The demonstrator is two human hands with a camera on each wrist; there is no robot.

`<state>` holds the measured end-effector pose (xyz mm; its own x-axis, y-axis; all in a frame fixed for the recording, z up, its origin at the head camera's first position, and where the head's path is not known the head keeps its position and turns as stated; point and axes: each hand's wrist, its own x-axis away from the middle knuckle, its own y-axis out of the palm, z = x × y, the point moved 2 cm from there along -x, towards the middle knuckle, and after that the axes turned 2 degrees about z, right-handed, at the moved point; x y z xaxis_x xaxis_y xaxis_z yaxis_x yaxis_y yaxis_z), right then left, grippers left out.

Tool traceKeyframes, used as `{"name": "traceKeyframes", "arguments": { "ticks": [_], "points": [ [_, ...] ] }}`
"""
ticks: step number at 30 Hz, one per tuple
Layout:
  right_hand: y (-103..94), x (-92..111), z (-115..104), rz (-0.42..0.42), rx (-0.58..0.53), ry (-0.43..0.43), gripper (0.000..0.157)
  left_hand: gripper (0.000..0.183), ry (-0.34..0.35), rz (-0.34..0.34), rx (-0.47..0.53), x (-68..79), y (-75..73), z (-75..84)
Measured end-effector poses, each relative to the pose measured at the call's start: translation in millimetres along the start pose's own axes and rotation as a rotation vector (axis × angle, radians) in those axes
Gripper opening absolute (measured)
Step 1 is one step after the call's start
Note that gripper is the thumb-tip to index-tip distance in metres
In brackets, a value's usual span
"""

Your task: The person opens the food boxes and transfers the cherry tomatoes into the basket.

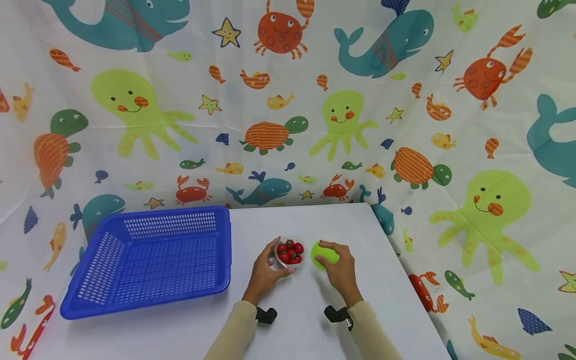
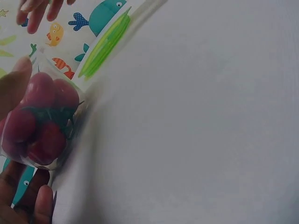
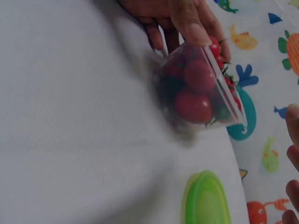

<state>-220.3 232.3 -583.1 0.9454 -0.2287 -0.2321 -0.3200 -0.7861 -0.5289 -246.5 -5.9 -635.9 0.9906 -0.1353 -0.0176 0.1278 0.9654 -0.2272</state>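
My left hand (image 1: 264,272) grips a small clear plastic container (image 3: 170,95), thumb on one side and fingers on the other. Red cherry tomatoes (image 1: 290,252) with green stems fill the container, which is uncovered and stands upright on the table. To its right lies a round bright green lid (image 3: 208,200), flat on the white tabletop. Over that lid is my right hand (image 1: 344,270), thumb and fingers spread. In the right wrist view its fingertips (image 3: 292,189) appear at the right edge, apart from the lid, with nothing between them.
A large blue plastic basket (image 1: 227,255) with slotted sides stands to the left on the white table (image 1: 292,325). Behind the table and along its right side hangs a curtain (image 1: 306,75) printed with sea animals.
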Motion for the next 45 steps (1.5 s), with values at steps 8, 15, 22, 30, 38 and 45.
{"name": "traceKeyframes", "arguments": {
  "ticks": [8,15,22,30,38,45],
  "points": [
    [26.7,0.7,-23.0,-0.049,-0.019,-0.068,0.035,0.098,0.009,0.012,-0.017,-0.1,-0.9,0.2],
    [46.5,3.9,-28.9,-0.085,-0.012,-0.107,0.037,0.097,-0.001,0.017,-0.015,1.5,-0.2,0.1],
    [61.1,5.7,-35.9,-0.09,0.058,-0.13,0.036,0.097,-0.008,0.021,-0.016,2.1,-0.8,-1.3],
    [74.5,5.4,-38.1,-0.091,0.073,-0.141,0.025,0.098,-0.008,0.016,-0.022,2.8,0.1,0.6],
    [80.2,4.2,-42.2,-0.054,0.093,-0.149,0.014,0.098,-0.001,0.016,-0.031,3.0,-0.4,2.0],
    [82.1,3.3,-46.7,-0.066,0.106,-0.095,0.008,0.099,0.012,0.017,-0.034,3.1,-1.4,2.9]
  ]
}}
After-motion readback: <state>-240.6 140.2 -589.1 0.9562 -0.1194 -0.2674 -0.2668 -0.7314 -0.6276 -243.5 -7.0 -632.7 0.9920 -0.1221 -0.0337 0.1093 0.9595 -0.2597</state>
